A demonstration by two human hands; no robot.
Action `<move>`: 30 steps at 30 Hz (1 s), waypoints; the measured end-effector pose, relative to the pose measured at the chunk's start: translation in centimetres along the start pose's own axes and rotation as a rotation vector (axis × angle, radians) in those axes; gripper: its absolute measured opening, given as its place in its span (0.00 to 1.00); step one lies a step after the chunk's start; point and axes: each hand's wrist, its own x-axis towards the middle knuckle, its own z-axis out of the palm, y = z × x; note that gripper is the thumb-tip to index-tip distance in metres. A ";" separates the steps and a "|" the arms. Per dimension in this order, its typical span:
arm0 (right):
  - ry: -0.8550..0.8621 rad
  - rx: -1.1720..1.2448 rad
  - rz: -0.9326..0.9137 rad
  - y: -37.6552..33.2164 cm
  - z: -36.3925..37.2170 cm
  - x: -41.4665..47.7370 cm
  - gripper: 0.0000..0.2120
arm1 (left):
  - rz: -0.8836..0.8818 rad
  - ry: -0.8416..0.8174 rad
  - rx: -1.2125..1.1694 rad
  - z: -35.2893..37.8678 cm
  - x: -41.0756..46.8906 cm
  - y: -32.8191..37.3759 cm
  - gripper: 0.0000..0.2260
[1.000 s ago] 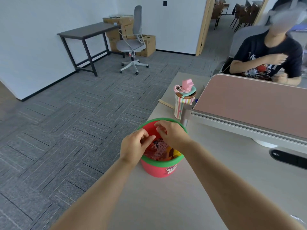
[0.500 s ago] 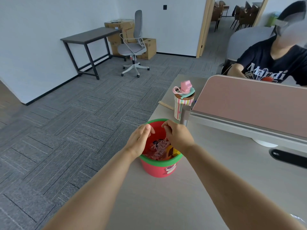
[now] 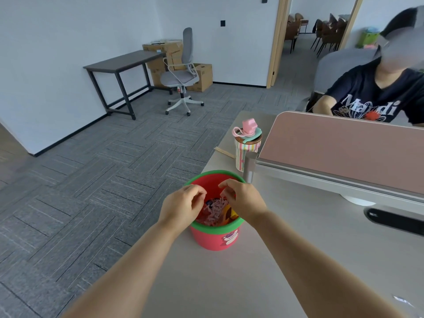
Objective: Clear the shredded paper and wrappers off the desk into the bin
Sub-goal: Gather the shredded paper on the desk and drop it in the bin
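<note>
A small red bin (image 3: 213, 239) with a green rim stands at the left edge of the beige desk (image 3: 286, 260). Pink shredded paper (image 3: 214, 211) and a yellow-orange wrapper (image 3: 230, 214) lie inside it. Both my hands hover over the bin's mouth. My left hand (image 3: 181, 206) is above the left rim, its fingers loosely curled with nothing visible in them. My right hand (image 3: 243, 199) is above the right rim, fingers bent downward and apart, also holding nothing I can see.
A striped cup (image 3: 246, 145) with a pink lid stands behind the bin, beside a pink desk divider (image 3: 339, 145). Behind the divider sits a person (image 3: 371, 97). A black cable port (image 3: 394, 220) lies at the right. Carpet floor drops off left of the desk.
My two hands have drawn slightly apart over the bin and their fingers have loosened. The view has shifted a little; the bin stays where it was.
</note>
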 end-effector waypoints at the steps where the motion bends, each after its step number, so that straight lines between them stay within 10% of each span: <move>1: 0.038 -0.003 -0.036 0.0 -0.3 -0.4 0.08 | 0.028 0.023 0.016 0.0 -0.2 0.6 0.08; 10: 0.228 -0.049 -0.020 6.2 -5.2 -10.2 0.03 | 0.229 0.028 -0.028 5.2 -2.1 10.1 0.08; 20: 0.264 -0.253 0.354 19.2 -15.9 -34.6 0.09 | 0.327 -0.421 -0.108 22.1 -10.8 25.9 0.19; 30: 0.350 -0.593 1.158 28.0 -22.9 -60.0 0.31 | 0.177 -0.780 0.301 31.5 -18.8 33.8 0.43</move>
